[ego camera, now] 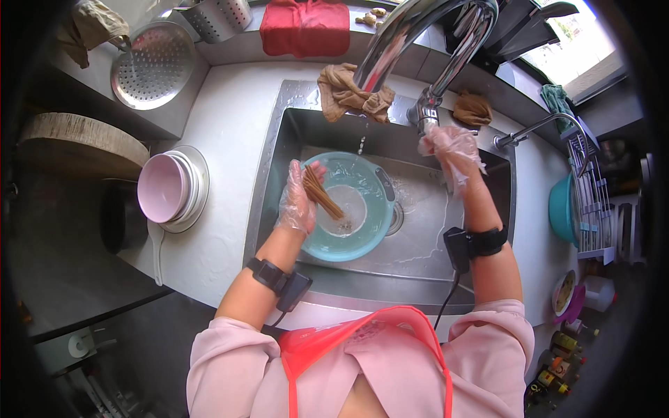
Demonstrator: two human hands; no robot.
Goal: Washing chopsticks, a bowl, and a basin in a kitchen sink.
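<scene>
My left hand (pixel 299 201), in a clear plastic glove, holds a bundle of thin brown sticks (pixel 323 193) tilted over a light-blue plastic basin (pixel 380 227). Water and a few dark bits lie in the basin, which stands in a steel sink (pixel 418 251). My right hand (pixel 449 149), gloved too, is at the base of the chrome faucet (pixel 426 107), its fingers partly hidden by the crumpled glove. Drops of water fall from the spout into the basin.
Brown cloths (pixel 353 94) lie behind the sink, near a red cloth (pixel 304 28). Stacked bowls (pixel 163 188) and a white spoon (pixel 157 256) are at left, beside a round wooden board (pixel 78 138). A small curved tap (pixel 543 123) and a dish rack (pixel 590 209) stand at right.
</scene>
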